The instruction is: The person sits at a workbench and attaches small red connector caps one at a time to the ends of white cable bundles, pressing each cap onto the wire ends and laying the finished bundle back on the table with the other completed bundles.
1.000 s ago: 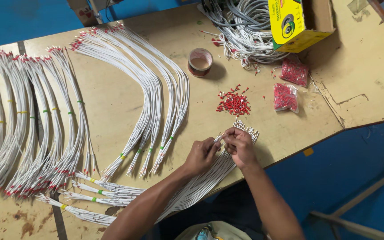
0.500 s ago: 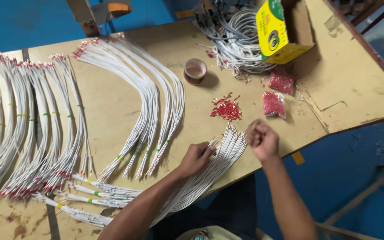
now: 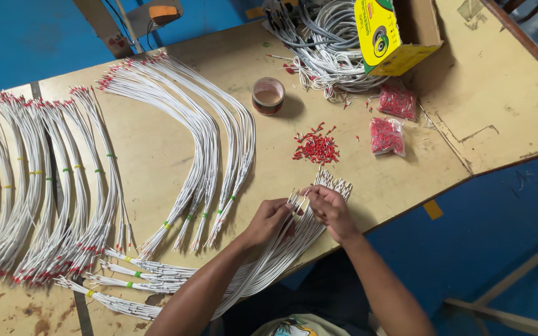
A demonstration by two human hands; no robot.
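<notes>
Many capped wire bundles (image 3: 175, 143) lay finished on the tabletop (image 3: 505, 118) — left hand (image 3: 270, 219) and right hand (image 3: 330, 210) pinched bare wires (image 3: 294, 239), red caps (image 3: 316, 148) left.

Beyond my grip on the tabletop (image 3: 157, 149) lies a roll of tape (image 3: 268, 95); farther right, a yellow box (image 3: 388, 34) and two bags of red pieces (image 3: 391, 118).

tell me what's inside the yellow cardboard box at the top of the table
The yellow box lies open on its side; its visible interior is bare brown cardboard. A tangle of grey-white wires sits beside and partly behind it. The box's yellow wall hides the rest of the inside.
</notes>
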